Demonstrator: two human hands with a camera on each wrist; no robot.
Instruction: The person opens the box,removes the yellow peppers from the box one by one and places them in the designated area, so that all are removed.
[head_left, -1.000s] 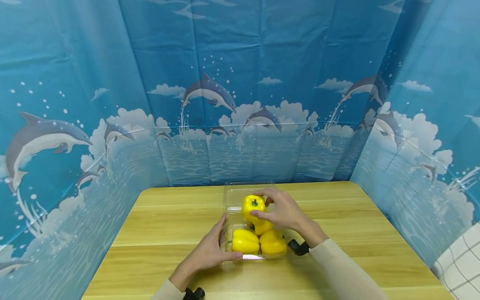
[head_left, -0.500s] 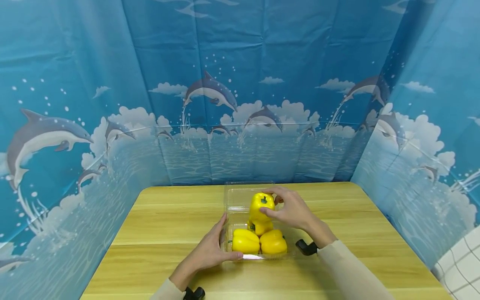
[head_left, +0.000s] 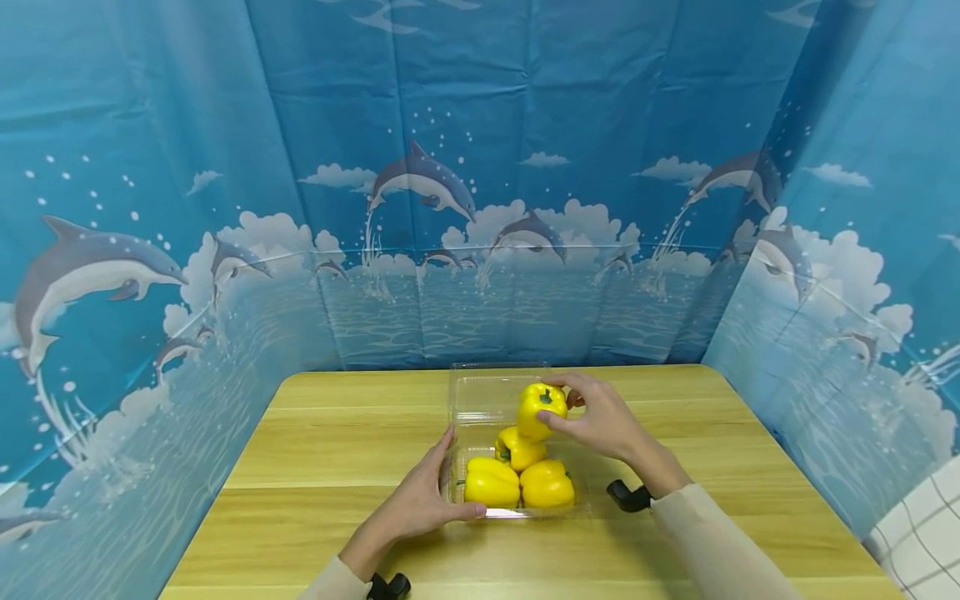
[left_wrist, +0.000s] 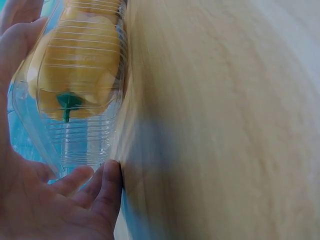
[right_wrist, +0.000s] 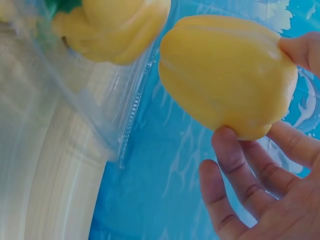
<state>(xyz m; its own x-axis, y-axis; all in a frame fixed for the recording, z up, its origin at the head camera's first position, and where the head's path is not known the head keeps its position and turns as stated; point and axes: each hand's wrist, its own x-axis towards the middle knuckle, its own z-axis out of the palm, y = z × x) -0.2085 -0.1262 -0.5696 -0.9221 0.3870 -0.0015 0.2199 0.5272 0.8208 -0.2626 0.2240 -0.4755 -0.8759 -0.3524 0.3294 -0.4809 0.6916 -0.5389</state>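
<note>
My right hand (head_left: 603,421) pinches a yellow bell pepper (head_left: 534,414) between thumb and fingertips, stem side up, in the air above the container's back right. In the right wrist view this pepper (right_wrist: 225,75) is apart from the clear wall. Below it, the clear plastic container (head_left: 517,514) holds three more yellow peppers: one at front left (head_left: 491,483), one at front right (head_left: 547,485), and one behind them (head_left: 522,450). My left hand (head_left: 420,496) holds the container's left front corner, thumb at the front rim, fingers along the left side.
The container's clear lid (head_left: 480,400) lies folded open toward the back edge of the wooden table (head_left: 322,467). Blue dolphin-print curtains (head_left: 480,317) surround the table's back and sides. A white gridded surface (head_left: 922,517) shows at far right.
My right hand has carried its pepper to the right and slightly up, uncovering more of the back pepper in the container. My left hand has stayed in place.
</note>
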